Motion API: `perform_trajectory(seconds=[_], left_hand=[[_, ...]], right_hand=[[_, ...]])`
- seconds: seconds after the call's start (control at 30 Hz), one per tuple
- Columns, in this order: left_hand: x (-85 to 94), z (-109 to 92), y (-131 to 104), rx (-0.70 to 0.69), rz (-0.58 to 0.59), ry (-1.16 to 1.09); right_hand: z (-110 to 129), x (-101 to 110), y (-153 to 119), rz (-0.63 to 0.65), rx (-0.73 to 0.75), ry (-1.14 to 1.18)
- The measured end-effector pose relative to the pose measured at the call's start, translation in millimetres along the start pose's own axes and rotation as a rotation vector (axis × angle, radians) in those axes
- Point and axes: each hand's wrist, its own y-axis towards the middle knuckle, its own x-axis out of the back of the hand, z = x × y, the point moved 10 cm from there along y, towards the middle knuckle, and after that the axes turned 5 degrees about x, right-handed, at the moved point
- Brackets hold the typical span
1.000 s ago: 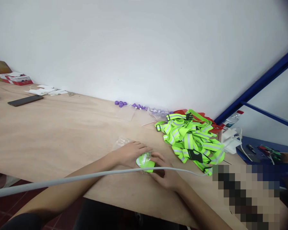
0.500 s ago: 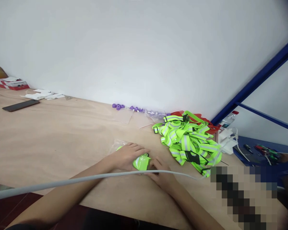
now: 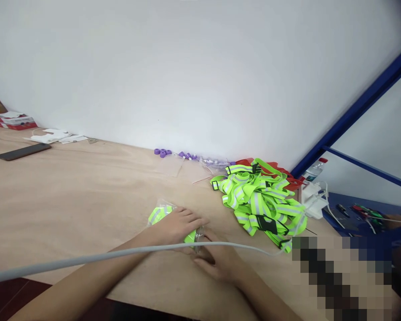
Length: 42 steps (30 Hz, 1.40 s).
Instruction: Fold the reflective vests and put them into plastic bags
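A clear plastic bag with a folded neon-green reflective strap (image 3: 160,214) inside lies on the wooden table (image 3: 87,196). My left hand (image 3: 178,226) lies over the bag, fingers bent around it, and covers its middle. At the bag's right end my right hand (image 3: 217,256) has its fingertips against the clear plastic, thumb below; the fingers are partly hidden. To the right is a heaped pile of neon-green straps (image 3: 260,200) with grey stripes and black buckles.
Purple rolls (image 3: 162,153) and clear bags lie along the wall. Behind the pile are red material and a bottle (image 3: 316,169). A pale cable (image 3: 120,254) crosses before my forearms. A dark phone (image 3: 24,151) and a red-white box (image 3: 13,120) are left.
My left hand has moved slightly and more of the green strap shows to its left. Less green shows between my hands, and my right hand has come slightly lower. The view has shifted a little.
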Motion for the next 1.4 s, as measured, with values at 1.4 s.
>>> perform_trajectory(seconds=[1.4], left_hand=[[-9.0,8,-12,0.155,0.045,0.323]], right_hand=[[-10,16,-2,-0.204,0.069,-0.001]])
